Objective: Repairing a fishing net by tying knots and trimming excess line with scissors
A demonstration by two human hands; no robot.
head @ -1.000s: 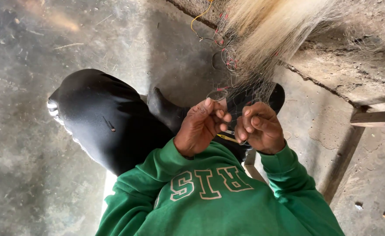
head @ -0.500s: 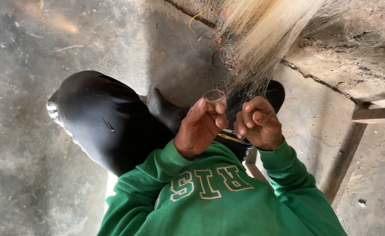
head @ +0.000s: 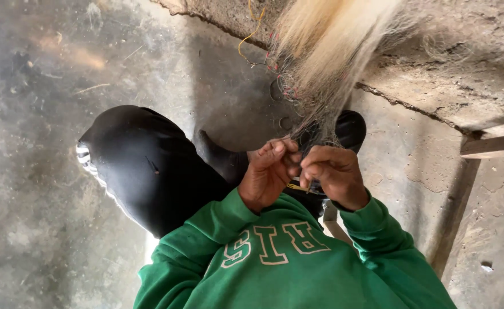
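The left hand (head: 269, 174) and the right hand (head: 332, 174) meet just below the lower end of a pale, cream-coloured bundle of fine net-like fibre (head: 326, 51), which hangs down from the top of the view. Both hands are curled shut with the fingertips pinched together on the thin dark strands (head: 315, 123) trailing from the bundle's end. A small, slim yellow tool (head: 297, 186) shows in the gap between the two hands, below the bundle; it touches the right hand, but which fingers clamp it cannot be told. Small reddish specks and a thin yellow cord (head: 250, 31) sit at the bundle's left edge. Below the bundle and the hands are the green sweatshirt sleeves (head: 372, 229) with pale lettering on the chest, and to the lower left of the bundle a knee in black trousers (head: 143, 166). A dark shoe (head: 350, 129) shows just right of the bundle's end. Grey stained concrete floor (head: 40, 114) spreads left of the bundle; a cracked raised concrete ledge (head: 452, 86) lies to its right, with a wooden strip (head: 492, 146) beyond.
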